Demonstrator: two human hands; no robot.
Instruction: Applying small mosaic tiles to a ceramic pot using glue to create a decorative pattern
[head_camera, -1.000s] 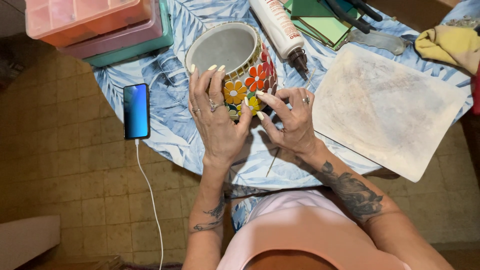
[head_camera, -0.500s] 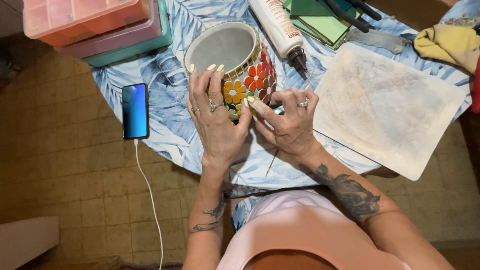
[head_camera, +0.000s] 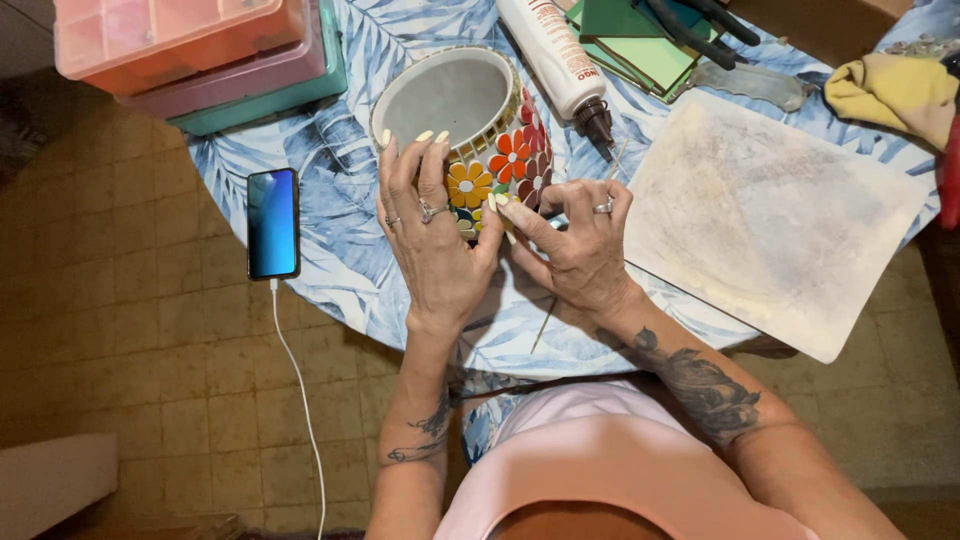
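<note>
Mosaic pot (head_camera: 480, 130) lay tipped on its side on the bench (head_camera: 330, 230), steadied by both hands.

Left hand (head_camera: 435, 240) spread over the tiled flank, fingers (head_camera: 405, 170) wrapped loosely round the curve, gripping the pot. Right hand (head_camera: 575, 245) set against the flower tiles, fingers pinched as if on a small piece; whether anything sat between them could not be told, thin stick (head_camera: 545, 320) tucked beneath the palm. Judged stiff, fairly heavy, brittle at the glass tiles and slick on their faces. Best taken at the bare rim or cradled under the belly, not by fresh tiles. Glue bottle (head_camera: 560, 65) just beside, phone (head_camera: 273, 222) well apart.
</note>
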